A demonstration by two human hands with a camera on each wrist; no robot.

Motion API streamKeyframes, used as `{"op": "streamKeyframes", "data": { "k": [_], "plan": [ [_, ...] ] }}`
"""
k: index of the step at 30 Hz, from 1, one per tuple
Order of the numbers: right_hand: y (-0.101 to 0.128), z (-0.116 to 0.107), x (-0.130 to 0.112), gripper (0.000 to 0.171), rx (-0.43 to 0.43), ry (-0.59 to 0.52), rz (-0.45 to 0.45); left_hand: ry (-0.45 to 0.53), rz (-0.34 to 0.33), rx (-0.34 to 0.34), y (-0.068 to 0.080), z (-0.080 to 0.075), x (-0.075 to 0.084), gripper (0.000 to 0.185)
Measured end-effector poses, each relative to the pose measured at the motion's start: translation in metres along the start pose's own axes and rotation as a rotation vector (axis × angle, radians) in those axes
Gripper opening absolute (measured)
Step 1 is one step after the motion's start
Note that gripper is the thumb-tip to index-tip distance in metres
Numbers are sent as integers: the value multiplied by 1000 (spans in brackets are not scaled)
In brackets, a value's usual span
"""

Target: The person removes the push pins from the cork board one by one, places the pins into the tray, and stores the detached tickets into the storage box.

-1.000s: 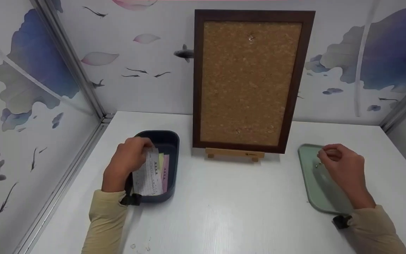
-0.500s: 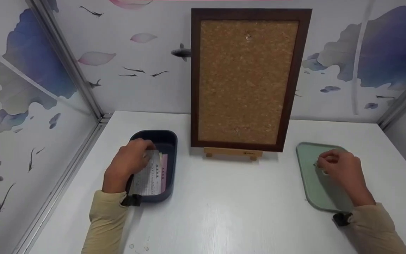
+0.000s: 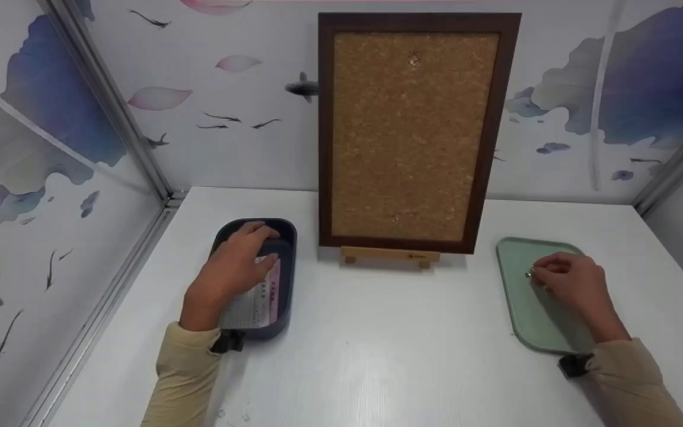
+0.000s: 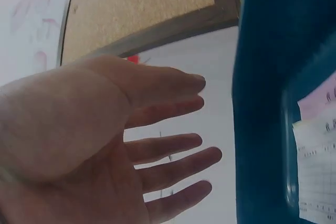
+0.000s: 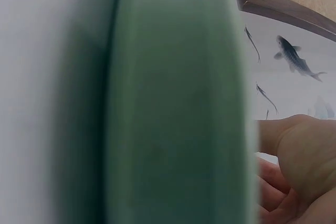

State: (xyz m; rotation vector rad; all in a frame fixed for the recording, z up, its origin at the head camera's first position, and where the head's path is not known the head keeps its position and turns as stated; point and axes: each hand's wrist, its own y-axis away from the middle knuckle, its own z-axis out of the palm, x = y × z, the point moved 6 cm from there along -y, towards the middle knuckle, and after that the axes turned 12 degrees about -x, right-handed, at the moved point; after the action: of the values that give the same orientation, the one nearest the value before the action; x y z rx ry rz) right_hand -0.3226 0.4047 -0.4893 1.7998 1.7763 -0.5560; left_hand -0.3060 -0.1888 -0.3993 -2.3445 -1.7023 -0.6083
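Note:
Over the dark blue bin (image 3: 285, 308), my left hand (image 3: 232, 270) hovers above printed paper slips. A white slip (image 3: 249, 309) and a pink slip (image 3: 275, 287) show beside the thumb. The left wrist view shows the same hand (image 4: 105, 124) with fingers spread and nothing between them. At the right, my right hand (image 3: 575, 290) is above a flat green tray (image 3: 528, 320), its thumb and fingertips pinching a small shiny pin (image 3: 529, 274). The right wrist view has the tray's edge (image 5: 178, 103) hiding the fingertips.
A cork board (image 3: 407, 142) in a dark wooden frame stands on a small wooden easel (image 3: 389, 255) at the back. Small shiny bits, perhaps pins, sit at its top and bottom. Patterned wall panels (image 3: 229, 148) enclose the white table (image 3: 377, 332).
My left hand has opened and shifted forward and right over the bin; the white slip whose top edge it lifted now lies low. My right hand has dipped slightly over the tray.

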Motion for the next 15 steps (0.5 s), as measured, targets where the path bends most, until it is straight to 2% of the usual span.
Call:
{"op": "streamKeyframes", "data": {
  "k": [8, 12, 15],
  "plan": [
    [0, 3, 0, 28, -6, -3, 6, 29, 78, 10, -1, 3, 21, 40],
    [2, 3, -9, 28, 28, 20, -11, 11, 106, 36, -5, 6, 27, 39],
    [5, 1, -24, 27, 89, 52, -59, -12, 115, 64, -10, 9, 30, 43]
  ]
}}
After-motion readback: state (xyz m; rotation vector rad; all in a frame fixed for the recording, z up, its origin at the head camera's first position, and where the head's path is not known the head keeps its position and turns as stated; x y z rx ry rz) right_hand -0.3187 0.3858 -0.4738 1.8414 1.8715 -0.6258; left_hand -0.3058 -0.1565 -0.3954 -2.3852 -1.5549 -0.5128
